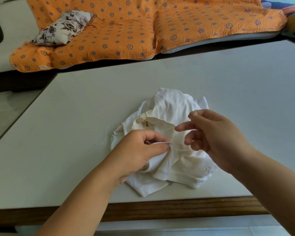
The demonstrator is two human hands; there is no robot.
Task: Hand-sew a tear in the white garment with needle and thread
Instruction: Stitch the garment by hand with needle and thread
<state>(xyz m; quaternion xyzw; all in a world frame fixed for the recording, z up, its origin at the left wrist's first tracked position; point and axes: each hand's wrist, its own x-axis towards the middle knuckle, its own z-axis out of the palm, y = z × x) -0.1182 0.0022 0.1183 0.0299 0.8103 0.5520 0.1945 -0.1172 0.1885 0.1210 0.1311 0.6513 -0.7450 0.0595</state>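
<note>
A pale grey rectangular counter (75, 116) with a smooth top and a dark wooden front edge carries a crumpled white knit garment (170, 106), bunched in a heap near the front edge, right of the middle. Just left of the garment, apart from it, a short loose piece of white thread (103, 137) lies curled on the bare surface.

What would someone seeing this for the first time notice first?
Probably the crumpled white garment in the middle of the pale table, where the left hand pinches a fold and the right hand holds a thin needle just above it. Behind, a bright orange blanket covers the sofa, with a floral pillow on its left part.
</note>
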